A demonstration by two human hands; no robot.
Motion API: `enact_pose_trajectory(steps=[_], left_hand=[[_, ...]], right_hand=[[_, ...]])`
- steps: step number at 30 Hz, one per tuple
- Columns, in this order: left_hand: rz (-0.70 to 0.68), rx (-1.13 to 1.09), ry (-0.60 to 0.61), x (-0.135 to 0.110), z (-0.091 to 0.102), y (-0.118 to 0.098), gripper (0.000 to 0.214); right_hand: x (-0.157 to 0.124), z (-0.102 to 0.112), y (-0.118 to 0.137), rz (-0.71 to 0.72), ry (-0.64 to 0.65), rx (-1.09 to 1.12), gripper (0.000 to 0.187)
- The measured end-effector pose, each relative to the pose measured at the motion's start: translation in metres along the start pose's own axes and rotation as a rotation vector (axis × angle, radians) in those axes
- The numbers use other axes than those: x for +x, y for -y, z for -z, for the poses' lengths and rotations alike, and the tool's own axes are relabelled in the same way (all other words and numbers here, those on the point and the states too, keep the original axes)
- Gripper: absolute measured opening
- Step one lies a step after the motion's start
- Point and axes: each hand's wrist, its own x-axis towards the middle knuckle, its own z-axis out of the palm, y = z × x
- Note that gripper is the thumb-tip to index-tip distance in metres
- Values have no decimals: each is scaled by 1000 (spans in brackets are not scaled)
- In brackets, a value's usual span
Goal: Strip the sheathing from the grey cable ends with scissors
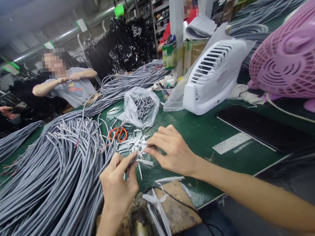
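My left hand [119, 181] is closed in a pinch on the end of a grey cable, most of it hidden by the fingers. Close to its fingertips, my right hand [170, 148] pinches at the same cable end; what lies between its fingers is too small to make out. Under both hands lie white paper-like strips [140, 145]. Just beyond them rest orange-handled scissors [118, 134]. A thick bundle of grey cables [59, 172] with stripped ends spreads to the left. Behind the scissors, a clear plastic bag [141, 106] holds many short grey pieces.
A white fan [212, 77] and a pink fan [293, 56] stand at the right. A dark flat panel [264, 128] lies on the green table [194, 129]. Below my hands is a wooden board [179, 205] with strips and a black cord. Another person [71, 85] works across the table.
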Motion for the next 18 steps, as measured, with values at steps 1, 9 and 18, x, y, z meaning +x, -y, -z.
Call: enact_pose_trajectory(steps=[1,9,18], left_hand=[[1,1,2,0,0,0,23],[0,-9,21,-1,-3,1,24],[177,-170,2,-1,-5,-3,22]], right_hand=[[0,0,0,-4,-1,-1,21],[-4,-6,5,-86,21,76,22],[-5,-9,11,-359,53,578,20]])
